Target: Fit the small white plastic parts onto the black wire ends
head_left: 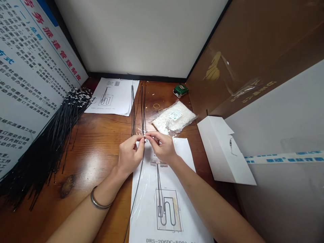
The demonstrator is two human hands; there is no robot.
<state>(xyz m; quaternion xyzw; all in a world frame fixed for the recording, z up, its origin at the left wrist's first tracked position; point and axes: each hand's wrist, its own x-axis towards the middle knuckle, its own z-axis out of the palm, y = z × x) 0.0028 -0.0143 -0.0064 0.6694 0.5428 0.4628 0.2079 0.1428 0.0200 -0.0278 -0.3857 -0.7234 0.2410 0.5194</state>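
1. My left hand [130, 153] and right hand [162, 145] meet fingertip to fingertip above the table [101, 141], both pinching one thin black wire [138, 189].
2. The pinch sits at the wire's upper stretch; the rest trails down toward me, over the drawing sheet [162, 202].
3. Just beyond my fingers lie more black wires [138, 104].
4. Right of them rests a bag of white parts [174, 118]; far left, a heap of black wires [48, 141].

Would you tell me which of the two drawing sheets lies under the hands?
The near sheet, lying lengthwise toward the table's front edge under both hands; the far sheet sits by the back wall, beyond the loose wires.
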